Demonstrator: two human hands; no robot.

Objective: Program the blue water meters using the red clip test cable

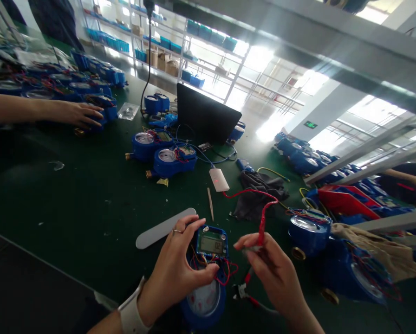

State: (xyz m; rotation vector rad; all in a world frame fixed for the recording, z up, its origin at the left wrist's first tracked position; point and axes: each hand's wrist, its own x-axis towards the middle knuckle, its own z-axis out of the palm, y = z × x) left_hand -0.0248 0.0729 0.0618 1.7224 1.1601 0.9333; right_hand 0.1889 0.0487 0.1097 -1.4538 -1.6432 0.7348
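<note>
A blue water meter [204, 301] lies on the green table near the front edge, with a small display module [211, 241] tilted up on top and red wires spilling out. My left hand [175, 269] is closed around the display module and the meter's upper part. My right hand [274, 269] pinches a red clip lead [263, 222], whose red wire runs up to a small white box [219, 179] with a red light. A second clip [241, 290] lies just below my right hand.
Two more blue meters [164, 155] sit mid-table before a black laptop [204, 116]. A grey flat strip [164, 228], a thin stick [210, 203] and a dark cloth [258, 195] lie nearby. More meters crowd the right [308, 229]. Another person's hand [81, 113] rests on meters at the left.
</note>
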